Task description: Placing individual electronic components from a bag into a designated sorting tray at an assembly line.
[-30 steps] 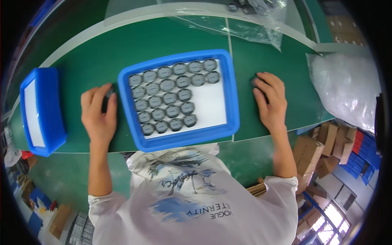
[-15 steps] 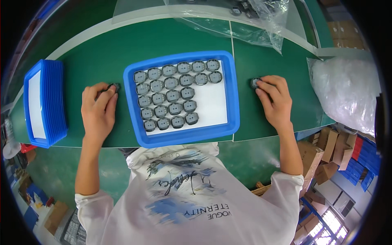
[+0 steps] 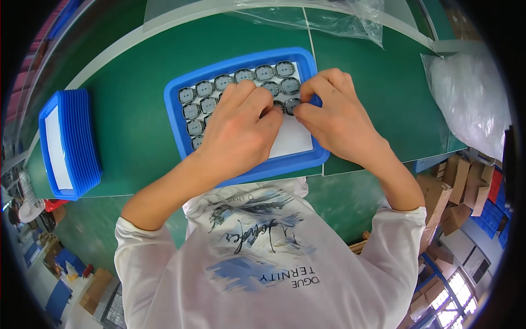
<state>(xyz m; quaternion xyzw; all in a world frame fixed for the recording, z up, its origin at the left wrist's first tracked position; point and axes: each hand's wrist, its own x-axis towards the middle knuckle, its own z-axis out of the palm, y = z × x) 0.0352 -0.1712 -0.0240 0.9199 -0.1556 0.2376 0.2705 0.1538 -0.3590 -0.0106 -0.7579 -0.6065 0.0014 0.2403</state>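
A blue tray [image 3: 173,118] with a white liner [image 3: 293,138] lies on the green bench. Rows of small grey-and-black watch-like cases [image 3: 264,72] fill its far and left parts. My left hand [image 3: 236,129] reaches over the middle of the tray, its thumb and fingers pinched on a case [image 3: 279,106] that shows only in part. At the tray's right side, my right hand [image 3: 341,120] pinches another case [image 3: 292,106] right beside the first. Both cases sit in the third row from the far edge. My left hand and wrist hide many of the cases in the nearer rows.
A stack of blue trays [image 3: 82,142] stands at the bench's left end. On the right sits a bulging clear plastic bag [image 3: 466,104]. More clear plastic film [image 3: 350,22] lies at the far edge. Cardboard boxes [image 3: 435,203] stand off the bench at the right.
Both hands have moved inward from either side of the tray, each bringing a case into the third row. The tray appears slightly turned and higher in the picture.
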